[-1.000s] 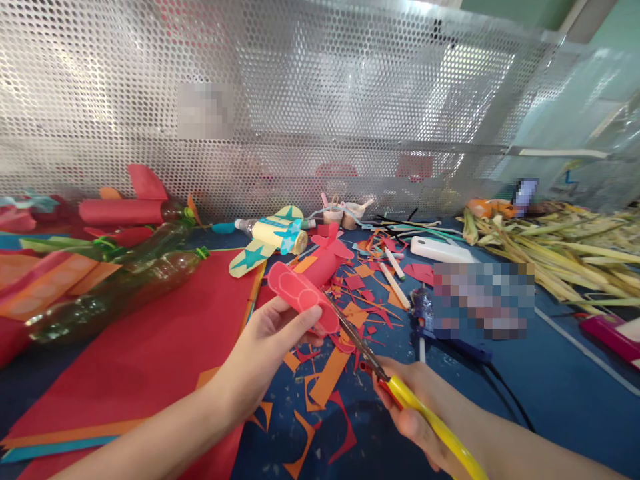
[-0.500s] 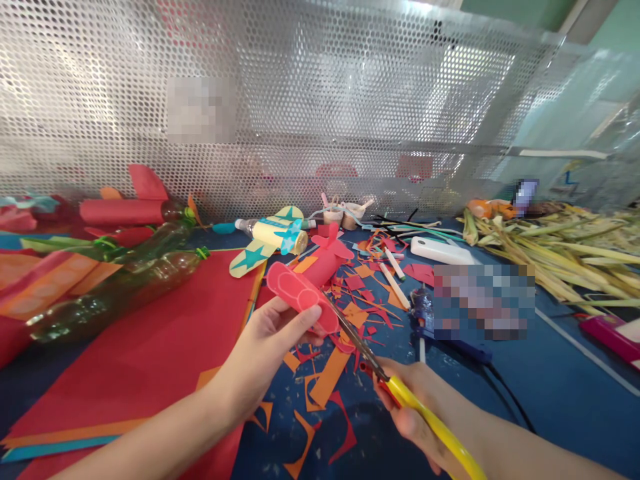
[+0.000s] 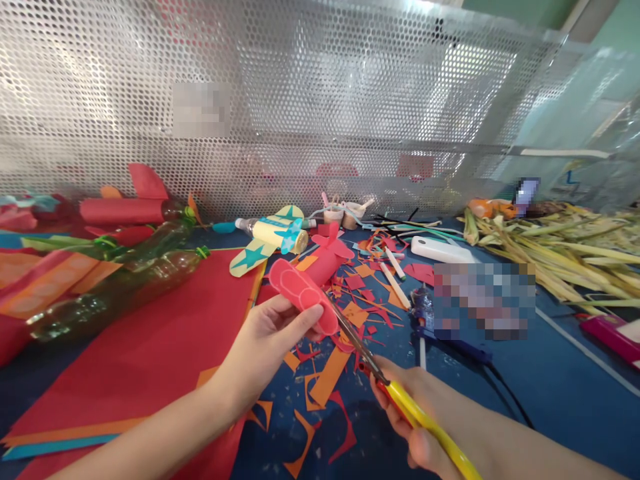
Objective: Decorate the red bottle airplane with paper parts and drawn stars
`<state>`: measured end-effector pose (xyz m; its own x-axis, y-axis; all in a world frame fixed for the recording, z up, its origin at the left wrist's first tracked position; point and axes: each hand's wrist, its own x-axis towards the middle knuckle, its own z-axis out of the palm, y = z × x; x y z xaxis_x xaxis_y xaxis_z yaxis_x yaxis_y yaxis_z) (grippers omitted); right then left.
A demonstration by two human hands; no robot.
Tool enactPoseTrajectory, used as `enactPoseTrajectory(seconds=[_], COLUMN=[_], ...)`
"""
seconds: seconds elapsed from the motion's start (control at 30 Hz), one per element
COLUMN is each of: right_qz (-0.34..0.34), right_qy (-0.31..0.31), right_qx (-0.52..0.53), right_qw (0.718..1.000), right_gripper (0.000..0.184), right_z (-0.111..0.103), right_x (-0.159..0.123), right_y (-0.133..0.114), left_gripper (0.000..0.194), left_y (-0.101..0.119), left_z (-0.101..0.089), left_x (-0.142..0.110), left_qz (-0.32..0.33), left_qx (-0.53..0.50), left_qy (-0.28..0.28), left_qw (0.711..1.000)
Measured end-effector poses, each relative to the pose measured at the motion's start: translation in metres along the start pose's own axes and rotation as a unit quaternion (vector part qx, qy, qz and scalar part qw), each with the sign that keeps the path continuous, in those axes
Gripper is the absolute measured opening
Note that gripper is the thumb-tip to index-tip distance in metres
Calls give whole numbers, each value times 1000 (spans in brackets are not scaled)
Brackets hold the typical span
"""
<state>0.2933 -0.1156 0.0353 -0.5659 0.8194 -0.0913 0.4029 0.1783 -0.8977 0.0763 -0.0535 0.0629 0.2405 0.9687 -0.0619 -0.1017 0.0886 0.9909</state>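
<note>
Between the thumb and fingers of my left hand (image 3: 273, 340) is a red paper piece (image 3: 303, 290) with rounded ends and pale drawn outlines. My right hand (image 3: 415, 407) grips scissors (image 3: 360, 347) with yellow handles. Their blades point up and left, the tips at the right edge of the paper. Behind the paper lies a red paper-covered plane model (image 3: 327, 257). Under and around my hands are orange and red paper scraps (image 3: 330, 373).
Red paper sheets (image 3: 175, 353) and green plastic bottles (image 3: 115, 293) lie left. A yellow plane model with blue stars (image 3: 273, 237) stands behind. A blue glue gun (image 3: 450, 343), a white case (image 3: 443, 250) and dried husks (image 3: 560, 253) are right. A perforated metal screen (image 3: 300, 113) rises at the back.
The scissor blades have closed together a little along the paper's edge. The red paper piece has shifted very slightly; my left hand stays almost in place.
</note>
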Motion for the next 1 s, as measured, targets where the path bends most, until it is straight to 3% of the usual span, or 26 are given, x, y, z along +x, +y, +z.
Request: enactPoseTrajectory(seconds=[0.2, 0.33, 0.43, 0.7, 0.83, 1.0], right_qz=[25, 105, 125, 110, 54, -22], right_qy=[-26, -28, -31, -24, -43, -17], right_qx=[47, 68, 93, 91, 89, 69], right_qw=[998, 992, 987, 990, 994, 997], right_gripper=[82, 76, 74, 71, 75, 106], right_z=[-4, -6, -5, 7, 3, -1], right_x=[-1, 4, 7, 14, 6, 0], right_y=[-10, -14, -8, 24, 12, -10], left_gripper=[23, 23, 22, 18, 19, 19], left_y=[4, 8, 9, 7, 6, 5], left_z=[0, 3, 5, 6, 6, 5], left_x=[-4, -8, -11, -11, -11, -10], left_qz=[-19, -10, -7, 23, 14, 19], left_qx=[33, 63, 76, 89, 102, 106], left_qy=[-23, -42, -44, -53, -46, -43], left_qw=[999, 997, 996, 994, 994, 993])
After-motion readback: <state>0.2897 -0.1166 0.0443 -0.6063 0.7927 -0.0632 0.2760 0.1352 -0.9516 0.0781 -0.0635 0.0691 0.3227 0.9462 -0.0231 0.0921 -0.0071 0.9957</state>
